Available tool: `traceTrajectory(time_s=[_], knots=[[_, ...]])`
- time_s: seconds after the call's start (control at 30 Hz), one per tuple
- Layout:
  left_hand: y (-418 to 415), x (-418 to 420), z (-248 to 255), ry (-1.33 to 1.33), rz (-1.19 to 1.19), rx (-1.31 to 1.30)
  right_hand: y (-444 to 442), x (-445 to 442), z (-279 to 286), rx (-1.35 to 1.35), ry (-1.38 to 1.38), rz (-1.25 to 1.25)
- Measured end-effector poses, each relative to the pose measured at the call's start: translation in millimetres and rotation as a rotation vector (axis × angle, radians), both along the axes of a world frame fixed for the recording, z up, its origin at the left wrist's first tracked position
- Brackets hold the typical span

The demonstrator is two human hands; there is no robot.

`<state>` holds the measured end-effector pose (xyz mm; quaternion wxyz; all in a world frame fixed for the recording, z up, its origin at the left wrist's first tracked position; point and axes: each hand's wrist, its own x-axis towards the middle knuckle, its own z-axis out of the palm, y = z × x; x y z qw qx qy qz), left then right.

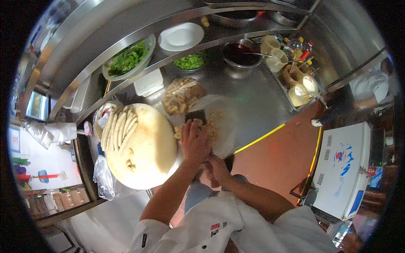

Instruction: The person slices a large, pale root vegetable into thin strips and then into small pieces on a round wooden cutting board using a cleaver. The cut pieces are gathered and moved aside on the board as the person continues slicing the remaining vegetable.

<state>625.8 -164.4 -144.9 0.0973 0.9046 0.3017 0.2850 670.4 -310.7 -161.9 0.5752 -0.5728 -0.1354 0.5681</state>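
Note:
My left hand (194, 139) lies palm down, fingers spread, on the dark, broad blade of what looks like a cleaver (196, 116). My right hand (219, 170) is closed at the near end of it, around the handle, which is mostly hidden. Beneath the blade is a pale round cutting board (229, 126) with finely chopped food (216, 121) spread to the right. Small pale pieces (177, 132) lie beside my left fingers. To the left, a thick, round, cream-coloured board (152, 136) bears several long pale sticks of food (118, 129) and a few small scraps.
A plastic bag of brown food pieces (183, 95) sits behind the boards. Farther back are a bowl of dark liquid (242, 55), chopped greens (190, 60) and a shelf holding leafy greens (129, 60). A tray of condiment pots (294, 76) stands right; a white freezer (340, 170) is beyond the aisle.

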Motion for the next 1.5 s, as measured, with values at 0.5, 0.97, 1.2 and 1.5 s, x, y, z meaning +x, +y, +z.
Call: traceTrajectory(time_s=[0.5,0.97,1.2,1.5], knots=[[52,-23,-42,-0.073,0.153,-0.551,-89,148,-60,-0.035,-1.009,-0.036],[92,-333,-73,0.448,0.294,-0.316,29,1,-37,-0.188,-0.212,0.574],[70,-347,-84,0.119,0.333,-0.378,107,-50,-50,-0.210,-0.241,0.645],[88,-287,-98,-0.113,0.650,-0.344,139,-143,-29,-0.379,-0.286,0.755]])
